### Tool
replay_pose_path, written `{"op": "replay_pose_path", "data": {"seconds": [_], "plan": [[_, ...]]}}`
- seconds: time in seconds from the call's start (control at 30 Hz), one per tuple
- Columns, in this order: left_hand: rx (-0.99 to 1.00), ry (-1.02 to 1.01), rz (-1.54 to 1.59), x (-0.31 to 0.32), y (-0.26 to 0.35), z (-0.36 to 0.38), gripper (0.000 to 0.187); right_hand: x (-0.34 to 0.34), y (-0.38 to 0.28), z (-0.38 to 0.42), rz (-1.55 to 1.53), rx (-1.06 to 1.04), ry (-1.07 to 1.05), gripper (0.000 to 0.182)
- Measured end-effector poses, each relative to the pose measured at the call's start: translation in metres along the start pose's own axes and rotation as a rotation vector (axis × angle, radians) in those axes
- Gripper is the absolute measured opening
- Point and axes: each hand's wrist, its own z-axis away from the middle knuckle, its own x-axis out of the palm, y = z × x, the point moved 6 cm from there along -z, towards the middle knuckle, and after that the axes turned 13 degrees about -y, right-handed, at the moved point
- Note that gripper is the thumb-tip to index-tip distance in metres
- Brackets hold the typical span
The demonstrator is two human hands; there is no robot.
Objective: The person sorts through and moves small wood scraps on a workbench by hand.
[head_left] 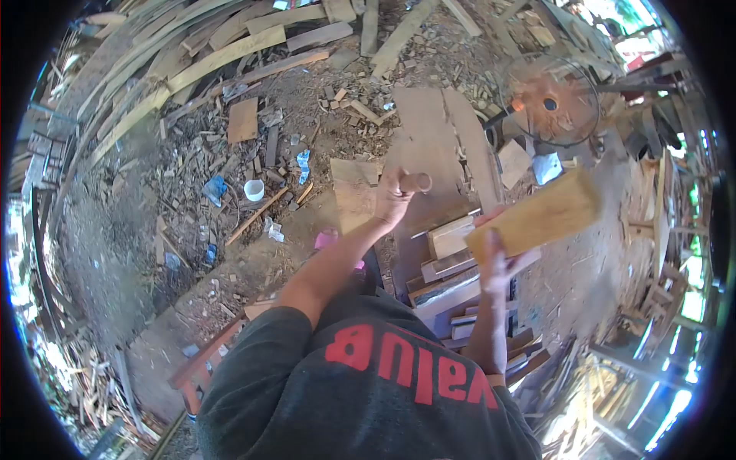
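Observation:
My right hand [494, 264] is closed around the near end of a thick yellowish wood block [544, 213], which is held up at a tilt. My left hand [393, 198] grips a wooden piece with a round end [417, 182], perhaps a handle; the rest of it is hidden by my fingers. Below and between my hands lies a stack of cut wood pieces [452, 238], close to my body. A broad wooden board [422, 130] stretches away beyond my left hand.
A round fan with a wire guard [550, 103] stands at the far right. Wood scraps cover the ground at left, with a white cup [254, 189] and blue plastic bits [215, 189] among them. Long planks [222, 57] are piled at the back left.

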Motion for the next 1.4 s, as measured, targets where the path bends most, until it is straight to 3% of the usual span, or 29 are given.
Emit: {"op": "replay_pose_path", "data": {"seconds": [0.03,0.1,0.23,0.3,0.33,0.43,0.47,0.5,0.57,0.6,0.63,0.73,0.77,0.83,0.87,0.93,0.97,1.03,1.07,1.13,1.17,1.23,1.27,1.33,1.4], "plan": [[0.012,-0.035,-0.024,0.002,0.004,0.000,0.024,0.002,0.019,0.005,0.000,-0.001,-0.019,0.051],[0.013,-0.018,0.025,0.007,-0.002,0.003,0.022,0.025,0.068,0.015,0.610,0.570,-0.560,0.053],[0.088,-0.019,-0.043,0.008,-0.006,0.002,0.024,0.025,0.032,0.001,0.682,0.578,-0.636,0.055],[0.148,-0.001,-0.033,0.003,0.001,-0.002,0.029,0.023,-0.007,-0.013,0.041,0.310,-0.150,0.053],[0.149,-0.002,-0.024,0.003,0.001,-0.002,0.029,0.007,0.007,-0.008,0.085,0.168,-0.196,0.060],[0.084,-0.011,-0.002,0.001,-0.002,-0.004,0.028,0.014,0.072,0.027,0.169,0.209,-0.224,0.064],[0.059,-0.034,-0.020,0.003,-0.004,-0.004,0.027,0.012,0.097,0.034,0.645,0.755,-0.519,0.067],[0.029,-0.071,-0.037,0.006,-0.007,0.001,0.025,0.015,0.080,0.032,0.647,0.759,-0.513,0.067],[0.082,-0.033,-0.039,0.005,-0.006,-0.006,0.026,0.019,0.053,0.007,0.154,0.490,-0.297,0.062],[0.111,-0.034,-0.037,0.006,-0.004,0.002,0.026,0.000,0.051,0.007,0.234,0.426,-0.083,0.060],[0.100,-0.036,-0.035,0.006,-0.004,0.005,0.026,-0.006,0.052,0.011,0.236,0.438,-0.085,0.060],[0.106,0.008,-0.016,0.005,-0.003,0.002,0.027,-0.014,0.025,0.006,-0.099,0.042,-0.031,0.060],[0.098,0.012,-0.018,0.004,-0.003,0.001,0.027,-0.009,0.027,0.007,-0.097,0.038,-0.033,0.060],[0.091,0.027,-0.023,0.003,0.000,0.006,0.028,0.021,0.071,0.024,0.611,0.666,-0.534,0.056],[0.053,0.020,-0.072,0.005,0.003,0.018,0.028,0.013,0.072,0.035,0.609,0.674,-0.526,0.056],[0.022,0.071,-0.133,-0.001,-0.001,0.002,0.029,-0.008,0.069,0.018,0.257,0.474,-0.275,0.053],[0.033,0.059,-0.110,0.002,-0.003,0.005,0.029,-0.015,0.063,0.021,0.256,0.494,-0.283,0.053],[0.078,0.027,-0.066,0.005,-0.005,0.005,0.031,-0.027,0.030,0.011,-0.205,0.330,0.036,0.055],[0.079,0.021,-0.063,0.007,-0.006,0.004,0.031,-0.034,0.038,0.016,-0.203,0.330,0.042,0.055],[0.091,0.047,-0.014,0.004,-0.005,0.003,0.030,-0.016,0.044,0.022,0.058,0.055,-0.484,0.058],[0.096,0.049,-0.012,0.003,-0.004,0.002,0.030,-0.012,0.053,0.027,0.061,0.049,-0.484,0.058],[0.011,-0.008,-0.098,0.004,-0.003,0.006,0.027,0.004,0.081,0.039,0.707,0.498,-0.432,0.054],[0.029,0.022,-0.101,0.002,-0.003,-0.007,0.027,0.005,0.079,0.022,0.711,0.464,-0.443,0.054],[0.035,0.047,-0.102,0.006,-0.003,0.005,0.027,-0.006,0.061,0.027,0.197,0.577,-0.271,0.058],[0.048,0.052,-0.085,0.006,-0.001,0.006,0.027,-0.012,0.054,0.031,0.147,0.624,-0.195,0.059]]}}
